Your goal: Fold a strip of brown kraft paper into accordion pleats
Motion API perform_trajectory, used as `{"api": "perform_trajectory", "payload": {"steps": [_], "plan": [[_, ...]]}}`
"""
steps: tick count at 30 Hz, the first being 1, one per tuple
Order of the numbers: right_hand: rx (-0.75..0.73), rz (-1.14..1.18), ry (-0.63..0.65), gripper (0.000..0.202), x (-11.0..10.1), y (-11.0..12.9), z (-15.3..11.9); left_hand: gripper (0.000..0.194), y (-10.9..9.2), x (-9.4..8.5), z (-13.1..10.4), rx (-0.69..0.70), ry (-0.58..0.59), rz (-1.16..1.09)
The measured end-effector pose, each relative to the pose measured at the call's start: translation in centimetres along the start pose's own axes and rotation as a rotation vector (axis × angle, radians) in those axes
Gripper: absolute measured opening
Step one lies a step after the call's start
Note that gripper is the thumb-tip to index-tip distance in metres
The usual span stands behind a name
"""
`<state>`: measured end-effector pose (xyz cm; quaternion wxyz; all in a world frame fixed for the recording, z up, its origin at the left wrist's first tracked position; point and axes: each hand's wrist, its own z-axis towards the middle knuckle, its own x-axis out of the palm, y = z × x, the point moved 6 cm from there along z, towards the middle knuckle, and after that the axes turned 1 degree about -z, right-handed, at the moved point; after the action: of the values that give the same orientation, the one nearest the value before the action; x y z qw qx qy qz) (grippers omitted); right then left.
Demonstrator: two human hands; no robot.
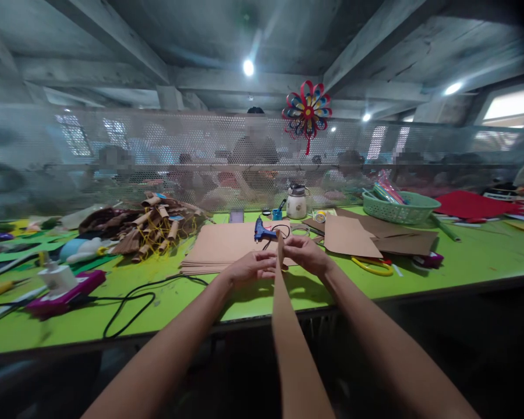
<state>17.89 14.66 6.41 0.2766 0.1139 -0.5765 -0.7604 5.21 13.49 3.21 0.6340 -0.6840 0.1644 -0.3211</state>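
A long strip of brown kraft paper [290,326] stands on edge between my hands and runs down past the table's front edge toward me. My right hand [305,253] pinches its far end from the right side. On the other side, my left hand [254,267] has its fingers bent against the strip; whether they grip it is partly hidden. Just beyond the hands lies a blue glue gun [264,231] on a stack of brown paper sheets [218,244].
A purple power strip [65,294] with a black cord lies at left, near a heap of brown paper rolls [157,227]. More brown card [351,235], yellow-handled scissors [373,266] and a green basket [399,208] lie right. A mesh screen [179,157] stands behind; people sit beyond it.
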Motion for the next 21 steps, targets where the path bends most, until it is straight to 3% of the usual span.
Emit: {"api": "perform_trajectory", "payload": {"steps": [3, 6, 9, 15, 21], "plan": [[0.060, -0.031, -0.112, 0.031, -1.9, -0.4, 0.4, 0.041, -1.0, -2.0, -0.3, -0.025, -0.177, 0.098], [0.127, -0.113, -0.089, 0.031, -2.9, -0.8, 0.6, 0.039, -3.0, -3.8, -0.5, 0.038, -0.291, 0.088], [0.206, -0.221, -0.020, 0.031, -3.0, -1.2, 0.9, 0.045, -5.0, -4.1, -0.4, 0.075, -0.292, 0.129], [0.300, -0.330, 0.091, 0.029, -2.3, -2.0, 2.7, 0.042, -5.9, -2.2, 1.2, 0.009, -0.232, 0.835], [0.267, -0.451, 0.029, 0.029, -3.0, -2.7, 4.6, 0.035, -6.1, -4.5, 2.3, 0.030, -0.338, 0.897]]}}
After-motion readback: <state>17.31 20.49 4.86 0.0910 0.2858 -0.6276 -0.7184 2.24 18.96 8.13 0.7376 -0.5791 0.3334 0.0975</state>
